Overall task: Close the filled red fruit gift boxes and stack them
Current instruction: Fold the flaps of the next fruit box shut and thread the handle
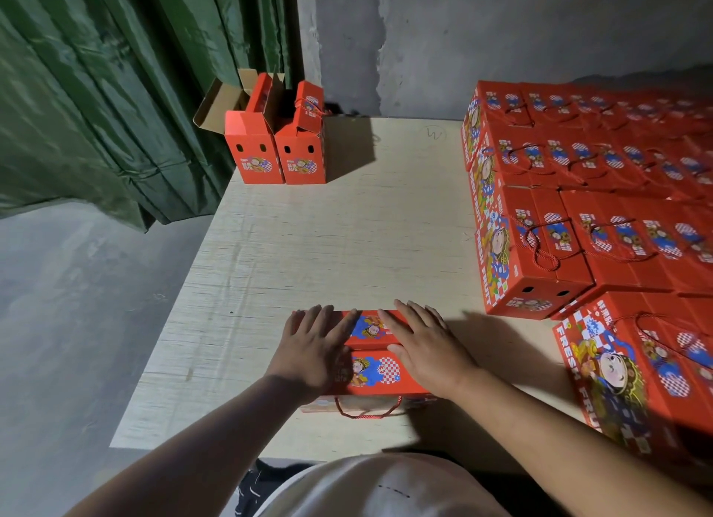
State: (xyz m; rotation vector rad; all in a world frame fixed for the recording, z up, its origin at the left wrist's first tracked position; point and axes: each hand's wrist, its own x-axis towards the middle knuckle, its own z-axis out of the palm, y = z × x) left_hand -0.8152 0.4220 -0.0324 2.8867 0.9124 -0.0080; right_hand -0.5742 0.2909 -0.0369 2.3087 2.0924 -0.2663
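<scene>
Nearest, at the bottom edge, a pale shirt front (386,489) and two bare forearms reaching forward. On the near part of the table (308,231), just ahead of the body, a red gift box (380,373) lying with its long axis running left to right, top flaps down and meeting along a seam across the middle, red cord handle (368,410) hanging over the near side. Left hand (314,348) pressed flat on the left part of the lid, fingers straight and spread, pointing away; right hand (428,345) flat on the right part, fingers likewise straight, gripping nothing; hands apart, with the printed cartoon figure showing between them. Box ends hidden under the palms, near side mostly out of sight below the lid. To the right, a stack of closed red boxes (586,223) in rows, lids up with cord handles lying loose, cut off by the right edge and blurred toward the back. At the far left corner of the table, two open red boxes (277,146) standing upright, flaps raised, contents not visible. Beyond, a green curtain (115,92) and a grey wall (501,34).
</scene>
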